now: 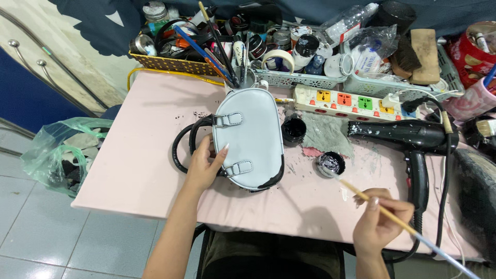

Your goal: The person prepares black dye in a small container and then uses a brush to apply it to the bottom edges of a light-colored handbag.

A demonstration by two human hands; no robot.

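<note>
Table (pixel 139 170) with a pale pink top fills most of the view, its surface flecked with dark paint near the middle; along its far edge stand baskets (pixel 289 78) crammed with jars, tape rolls, brushes and bottles; at the left, on the tiled floor, sits a green plastic bag (pixel 57 155).

Handbag (pixel 248 139), pale grey-white with black handles and a black patch at its lower right corner, lies flat near the middle of the table, handles pointing left; just right of its upper end stands an open black paint jar (pixel 294 129), and beyond that a grey rag (pixel 325 135) smeared with paint.

Hairdryer (pixel 408 137), black, lies on the right part of the table with its handle toward the near edge; behind it runs a white power strip (pixel 351 101) with coloured sockets.

Left hand (pixel 204 165) rests against the left side of the handbag, fingers spread and half curled over the handles and edge, steadying it rather than gripping tight; right hand (pixel 380 222) is closed in a pinch around a thin wooden paintbrush (pixel 382 209), held over the near right edge of the table; the brush tip reaches to a small round lid (pixel 330 164) with silvery paint, which sits just right of the handbag's lower end.
</note>
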